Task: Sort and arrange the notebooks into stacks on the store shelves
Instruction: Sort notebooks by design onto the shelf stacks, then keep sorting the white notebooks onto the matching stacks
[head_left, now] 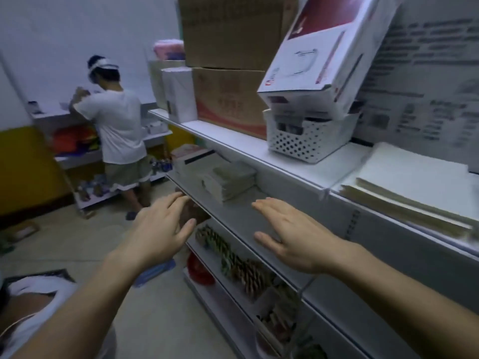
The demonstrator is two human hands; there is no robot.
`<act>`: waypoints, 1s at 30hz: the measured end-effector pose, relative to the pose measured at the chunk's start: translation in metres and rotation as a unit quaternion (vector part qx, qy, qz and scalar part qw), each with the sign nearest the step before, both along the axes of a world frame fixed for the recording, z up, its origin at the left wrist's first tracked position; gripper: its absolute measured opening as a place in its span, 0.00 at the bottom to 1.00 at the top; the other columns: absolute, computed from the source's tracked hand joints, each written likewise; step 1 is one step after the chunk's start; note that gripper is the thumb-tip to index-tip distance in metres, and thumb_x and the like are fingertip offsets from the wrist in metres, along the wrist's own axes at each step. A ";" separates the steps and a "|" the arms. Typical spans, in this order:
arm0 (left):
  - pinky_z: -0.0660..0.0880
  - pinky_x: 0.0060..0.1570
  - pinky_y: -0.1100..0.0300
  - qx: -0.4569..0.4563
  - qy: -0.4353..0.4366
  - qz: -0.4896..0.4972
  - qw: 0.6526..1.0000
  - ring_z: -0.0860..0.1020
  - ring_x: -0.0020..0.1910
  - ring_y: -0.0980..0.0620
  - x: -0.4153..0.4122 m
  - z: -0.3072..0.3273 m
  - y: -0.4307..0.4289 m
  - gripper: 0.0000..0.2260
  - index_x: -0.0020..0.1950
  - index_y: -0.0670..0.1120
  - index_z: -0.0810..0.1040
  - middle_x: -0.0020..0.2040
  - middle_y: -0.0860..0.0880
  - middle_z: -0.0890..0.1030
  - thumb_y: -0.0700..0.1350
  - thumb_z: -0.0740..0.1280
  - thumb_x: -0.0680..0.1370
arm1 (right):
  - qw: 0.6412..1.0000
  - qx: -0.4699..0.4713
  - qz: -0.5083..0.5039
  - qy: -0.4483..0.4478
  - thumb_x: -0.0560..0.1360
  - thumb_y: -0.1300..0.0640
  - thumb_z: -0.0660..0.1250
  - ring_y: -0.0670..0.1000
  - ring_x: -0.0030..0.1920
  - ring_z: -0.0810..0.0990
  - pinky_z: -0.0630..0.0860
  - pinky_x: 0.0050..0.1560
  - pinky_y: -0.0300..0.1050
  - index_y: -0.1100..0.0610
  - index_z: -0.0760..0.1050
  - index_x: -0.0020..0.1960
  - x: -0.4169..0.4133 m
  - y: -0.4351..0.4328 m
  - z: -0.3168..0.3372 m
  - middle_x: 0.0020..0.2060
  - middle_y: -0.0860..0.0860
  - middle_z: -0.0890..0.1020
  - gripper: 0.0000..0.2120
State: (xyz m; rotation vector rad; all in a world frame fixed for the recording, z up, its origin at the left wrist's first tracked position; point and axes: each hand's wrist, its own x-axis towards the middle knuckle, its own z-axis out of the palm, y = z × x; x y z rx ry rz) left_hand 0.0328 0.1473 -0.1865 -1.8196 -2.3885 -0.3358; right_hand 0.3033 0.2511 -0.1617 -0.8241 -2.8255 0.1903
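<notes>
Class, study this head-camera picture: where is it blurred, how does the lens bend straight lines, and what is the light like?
Head view: dim, bluish light; the wide lens skews the upper shelf lines; blur makes the poster text unreadable and softens the notebooks, the left hand and the right hand.
</notes>
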 end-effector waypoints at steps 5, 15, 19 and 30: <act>0.60 0.76 0.47 -0.058 -0.045 0.083 0.994 0.57 0.82 0.48 -0.120 -0.031 0.008 0.30 0.83 0.48 0.57 0.84 0.47 0.56 0.60 0.57 0.84 | 0.996 -0.032 -0.012 -0.085 0.82 0.37 0.53 0.51 0.81 0.47 0.51 0.80 0.52 0.54 0.47 0.82 -0.118 0.062 -0.047 0.81 0.50 0.51 0.36; 0.57 0.77 0.51 -0.122 -0.083 0.092 0.985 0.56 0.82 0.47 -0.249 -0.083 0.094 0.30 0.84 0.46 0.54 0.84 0.46 0.54 0.57 0.57 0.86 | 0.992 -0.095 -0.008 -0.085 0.81 0.36 0.55 0.53 0.81 0.49 0.54 0.79 0.54 0.54 0.48 0.82 -0.262 0.163 -0.095 0.81 0.51 0.52 0.37; 0.63 0.75 0.49 -0.106 -0.097 0.065 0.988 0.60 0.80 0.46 -0.292 -0.099 0.156 0.30 0.83 0.47 0.57 0.83 0.46 0.59 0.57 0.58 0.85 | 0.993 -0.117 -0.010 -0.032 0.81 0.39 0.59 0.52 0.79 0.55 0.55 0.78 0.47 0.55 0.53 0.81 -0.311 0.205 -0.109 0.80 0.53 0.57 0.35; 0.68 0.70 0.56 -0.097 -0.267 -0.008 0.959 0.70 0.74 0.46 -0.364 -0.148 0.299 0.27 0.80 0.44 0.64 0.77 0.44 0.70 0.56 0.60 0.84 | 0.986 -0.143 -0.088 0.020 0.81 0.43 0.62 0.53 0.74 0.66 0.64 0.73 0.46 0.56 0.61 0.78 -0.429 0.310 -0.132 0.76 0.53 0.66 0.30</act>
